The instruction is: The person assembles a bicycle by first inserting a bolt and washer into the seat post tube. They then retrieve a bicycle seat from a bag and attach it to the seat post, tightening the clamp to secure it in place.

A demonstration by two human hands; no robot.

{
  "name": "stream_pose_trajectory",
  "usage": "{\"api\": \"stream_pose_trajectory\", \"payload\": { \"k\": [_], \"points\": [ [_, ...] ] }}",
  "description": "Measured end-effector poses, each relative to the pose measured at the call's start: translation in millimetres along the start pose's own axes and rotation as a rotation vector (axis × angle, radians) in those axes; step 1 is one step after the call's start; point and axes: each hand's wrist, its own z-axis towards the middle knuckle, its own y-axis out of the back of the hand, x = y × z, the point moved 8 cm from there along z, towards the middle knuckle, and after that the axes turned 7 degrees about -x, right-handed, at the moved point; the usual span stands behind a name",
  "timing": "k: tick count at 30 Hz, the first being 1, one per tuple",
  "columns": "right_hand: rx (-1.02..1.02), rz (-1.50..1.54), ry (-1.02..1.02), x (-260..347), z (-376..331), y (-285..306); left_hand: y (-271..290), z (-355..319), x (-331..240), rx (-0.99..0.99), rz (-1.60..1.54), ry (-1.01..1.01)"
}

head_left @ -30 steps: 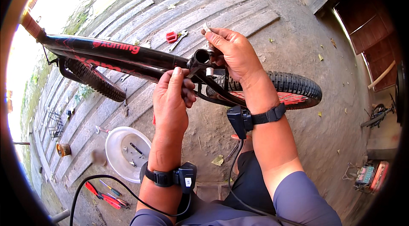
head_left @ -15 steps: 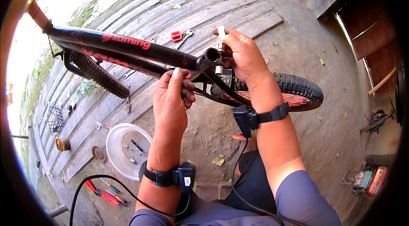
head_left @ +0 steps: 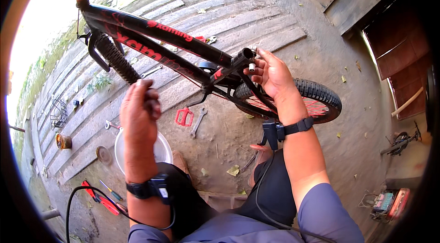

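A black bicycle frame (head_left: 169, 32) with red lettering lies across the view, its open seat tube (head_left: 248, 53) pointing up at me. My right hand (head_left: 275, 72) is closed at the tube's rim, fingers round the silver-ended seat clamp (head_left: 251, 67). My left hand (head_left: 140, 112) is off the frame, above a white plastic tub (head_left: 162, 149). Its fingers are curled together, and what they hold, if anything, is hidden. Below the frame hangs a red pedal (head_left: 184, 117), beside an open-end wrench (head_left: 198, 123) on the ground.
The knobbly rear wheel (head_left: 327, 98) is at the right, the front tyre (head_left: 114, 57) at the left. Red-handled cutters (head_left: 103, 201) and a screwdriver (head_left: 111, 190) lie at lower left, near a round lid (head_left: 104, 155) and a tin (head_left: 63, 141). A cable (head_left: 68, 211) loops between my wrists.
My left hand has moved away from the frame, left and down to above the tub. My right hand has stayed at the seat tube. The bicycle sits further right in view, baring the pedal and wrench.
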Motion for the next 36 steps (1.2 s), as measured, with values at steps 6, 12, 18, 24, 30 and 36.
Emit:
{"api": "stream_pose_trajectory", "payload": {
  "k": [6,12,18,24,30,36],
  "points": [
    [-0.041,-0.128,0.159,19,-35,1,111,-20,-34,-0.162,0.141,-0.062],
    [-0.122,-0.323,-0.012,-13,-57,-24,298,-89,21,-0.418,0.473,0.16],
    [-0.138,-0.319,0.03,-8,-25,21,407,-208,103,-0.59,0.532,0.516],
    [-0.114,-0.39,0.034,9,7,53,480,-321,167,-0.802,0.434,0.705],
    [-0.207,-0.443,0.022,22,18,59,509,-384,200,-0.941,0.397,0.793],
    [-0.182,-0.475,-0.003,25,19,57,515,-408,222,-0.959,0.369,0.856]
  ]
}}
